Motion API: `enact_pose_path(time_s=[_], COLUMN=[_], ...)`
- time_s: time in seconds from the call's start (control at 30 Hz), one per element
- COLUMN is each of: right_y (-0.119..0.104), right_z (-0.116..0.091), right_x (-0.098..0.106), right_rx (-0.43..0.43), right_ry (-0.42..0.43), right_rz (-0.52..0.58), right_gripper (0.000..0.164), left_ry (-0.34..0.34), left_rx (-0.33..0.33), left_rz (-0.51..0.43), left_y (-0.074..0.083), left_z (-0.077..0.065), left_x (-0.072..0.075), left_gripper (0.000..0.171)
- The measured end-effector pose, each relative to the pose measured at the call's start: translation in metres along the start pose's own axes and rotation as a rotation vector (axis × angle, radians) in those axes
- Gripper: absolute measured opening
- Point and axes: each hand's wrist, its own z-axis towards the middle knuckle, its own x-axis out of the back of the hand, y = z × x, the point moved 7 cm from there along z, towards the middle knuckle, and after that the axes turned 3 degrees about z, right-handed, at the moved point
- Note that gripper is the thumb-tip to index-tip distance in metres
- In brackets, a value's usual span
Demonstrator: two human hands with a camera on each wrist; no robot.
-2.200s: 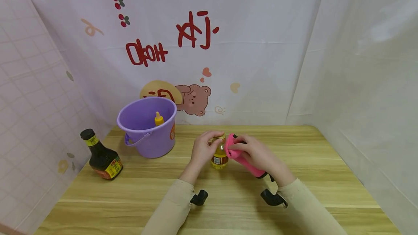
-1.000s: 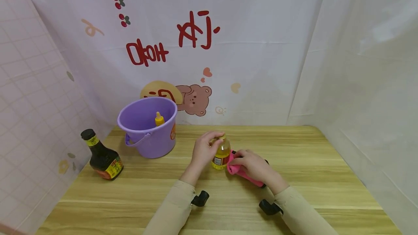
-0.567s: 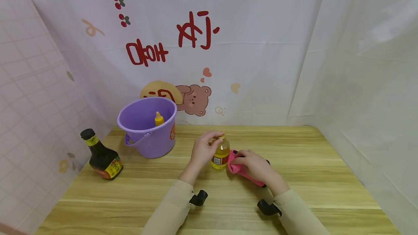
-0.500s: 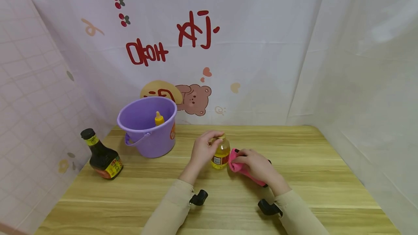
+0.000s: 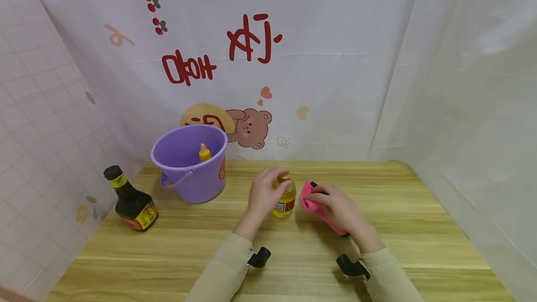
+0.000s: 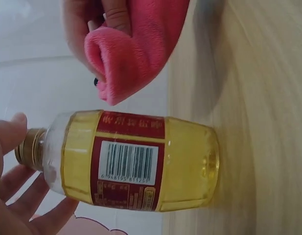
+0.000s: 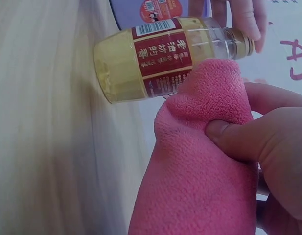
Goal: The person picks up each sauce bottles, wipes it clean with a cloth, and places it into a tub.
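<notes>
An upright bottle of cooking oil [image 5: 284, 202] with a gold cap and red label stands on the table. My left hand [image 5: 264, 192] has its thumb and fingers round the cap. In the left wrist view its lower fingers [image 6: 55, 218] are spread beside the bottle's neck. My right hand [image 5: 337, 206] grips a folded pink cloth [image 7: 195, 161], with the thumb on top. The cloth has dark trim at its ends and is just right of the bottle in the head view. Part of my right fingers is hidden behind the cloth.
A purple bucket [image 5: 199, 185] stands at the back left with a yellow-capped bottle [image 5: 204, 154] inside. A dark sauce bottle [image 5: 134, 204] stands at the left table edge. White printed curtains [image 5: 335, 83] enclose the wooden table [image 5: 402, 227].
My right hand has lowered the cloth along the bottle, then drawn it back up and to the right, leaving a gap. The left hand's thumb has shifted slightly right at the cap.
</notes>
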Motion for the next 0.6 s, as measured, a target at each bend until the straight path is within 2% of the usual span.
enact_pose_path(time_s=[0.3,0.43,0.6], right_y=[0.0009,0.0019,0.0039], right_z=[-0.0055,-0.0064,-0.0054], right_x=[0.0035,0.0051,0.0108], right_rx=[0.021,0.031,0.034], right_ry=[0.046,0.061,0.079], right_rz=[0.030,0.040,0.044], right_gripper=[0.038,0.039,0.042], left_ry=[0.100,0.118,0.112], left_rx=[0.042,0.063,0.033], left_rz=[0.094,0.095,0.057], left_y=[0.0010,-0.0006,-0.0007], left_z=[-0.0021,-0.0013,0.0016], left_x=[-0.0003,-0.0006,0.0000], left_gripper=[0.027,0.025,0.020])
